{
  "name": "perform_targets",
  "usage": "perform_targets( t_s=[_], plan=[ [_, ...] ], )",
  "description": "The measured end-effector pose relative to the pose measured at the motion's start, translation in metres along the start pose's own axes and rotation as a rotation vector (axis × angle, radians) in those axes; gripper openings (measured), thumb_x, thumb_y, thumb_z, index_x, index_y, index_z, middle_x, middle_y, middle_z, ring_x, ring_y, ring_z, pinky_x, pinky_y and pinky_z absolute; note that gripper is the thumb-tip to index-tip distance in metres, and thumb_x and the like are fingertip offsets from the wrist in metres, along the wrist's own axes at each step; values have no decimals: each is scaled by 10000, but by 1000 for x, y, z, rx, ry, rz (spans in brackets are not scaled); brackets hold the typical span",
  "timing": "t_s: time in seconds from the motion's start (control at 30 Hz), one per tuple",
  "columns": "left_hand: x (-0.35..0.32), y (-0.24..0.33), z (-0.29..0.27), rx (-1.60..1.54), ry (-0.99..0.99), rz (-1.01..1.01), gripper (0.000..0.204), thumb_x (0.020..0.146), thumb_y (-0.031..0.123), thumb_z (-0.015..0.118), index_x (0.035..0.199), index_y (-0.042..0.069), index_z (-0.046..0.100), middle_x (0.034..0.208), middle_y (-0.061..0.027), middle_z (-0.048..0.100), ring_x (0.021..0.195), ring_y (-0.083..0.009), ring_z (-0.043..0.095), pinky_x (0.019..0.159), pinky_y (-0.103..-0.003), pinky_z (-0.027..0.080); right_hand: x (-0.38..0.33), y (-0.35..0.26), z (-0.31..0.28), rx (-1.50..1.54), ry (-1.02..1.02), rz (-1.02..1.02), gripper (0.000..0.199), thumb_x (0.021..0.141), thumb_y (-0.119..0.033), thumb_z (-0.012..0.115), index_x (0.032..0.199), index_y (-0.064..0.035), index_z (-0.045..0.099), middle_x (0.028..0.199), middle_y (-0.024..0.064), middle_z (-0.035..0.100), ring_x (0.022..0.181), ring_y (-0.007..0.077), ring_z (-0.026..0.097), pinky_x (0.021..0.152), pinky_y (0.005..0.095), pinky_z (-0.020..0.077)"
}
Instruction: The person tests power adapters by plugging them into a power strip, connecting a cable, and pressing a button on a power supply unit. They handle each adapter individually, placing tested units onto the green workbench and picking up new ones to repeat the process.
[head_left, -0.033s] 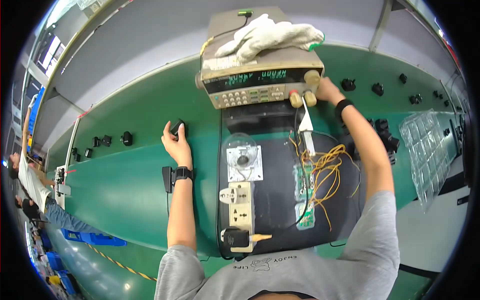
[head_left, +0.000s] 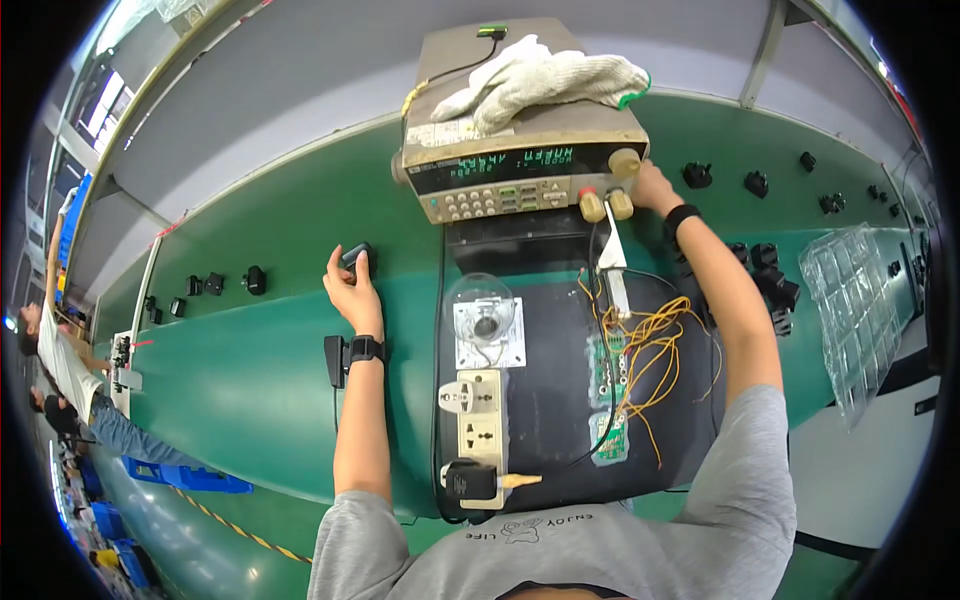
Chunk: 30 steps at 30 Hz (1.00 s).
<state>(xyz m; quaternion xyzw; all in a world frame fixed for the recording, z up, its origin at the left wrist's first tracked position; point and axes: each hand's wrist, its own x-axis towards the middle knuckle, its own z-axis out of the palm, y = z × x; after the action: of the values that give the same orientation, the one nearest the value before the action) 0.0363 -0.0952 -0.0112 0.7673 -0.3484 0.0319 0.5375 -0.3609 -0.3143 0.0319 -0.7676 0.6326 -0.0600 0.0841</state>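
My left hand (head_left: 353,287) is above the green table left of the bench instrument, its fingers and thumb closed round a small black power adapter (head_left: 355,254). My right hand (head_left: 655,190) rests against the right front edge of the grey bench instrument (head_left: 530,175), beside its terminals; its fingertips are hidden there. The instrument has a lit green display, rows of buttons and a round knob. Two terminal posts (head_left: 605,204) stick out at its lower right, with a white piece and a dark cable beneath them.
White work gloves (head_left: 545,82) lie on the instrument. On the black mat are a socket strip (head_left: 480,415) with a plugged-in black adapter (head_left: 470,480), green circuit boards (head_left: 609,440) and tangled yellow wires (head_left: 650,345). Black adapters (head_left: 255,280) stand at left, others right, near a clear blister tray (head_left: 850,320).
The display's characters have changed. The instrument and things on the mat sit slightly lower in the picture. My left hand still holds the adapter; my right hand stays by the instrument's edge.
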Motion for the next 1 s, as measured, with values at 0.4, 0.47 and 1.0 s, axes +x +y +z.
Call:
perform_targets(
  t_s=[0.4,0.47,1.0],
  plan=[
    [-1,4,10,-305,-62,31,706,820,160,676,1398,79,278,1220,-126,518,995,-173,531,814,-292,435,-95,-4,-85,232,164,-151,594,666,-145,685,1200,-27,451,853,150,588,820,255,598,738,349,494],
    [-3,-2,8,-387,20,-34,731,822,188,679,1391,55,240,1273,-132,410,1039,-188,501,824,-303,434,-133,-5,-94,349,269,-252,554,679,-85,675,1182,-25,450,865,106,540,822,181,558,731,302,498],
    [-71,17,-60,-386,-96,-211,437,808,174,647,1177,44,454,1181,-120,342,965,-187,482,764,-270,473,-275,-197,-62,400,-265,-730,432,695,27,690,1106,2,558,1115,128,600,805,181,626,606,239,512]
  ],
)
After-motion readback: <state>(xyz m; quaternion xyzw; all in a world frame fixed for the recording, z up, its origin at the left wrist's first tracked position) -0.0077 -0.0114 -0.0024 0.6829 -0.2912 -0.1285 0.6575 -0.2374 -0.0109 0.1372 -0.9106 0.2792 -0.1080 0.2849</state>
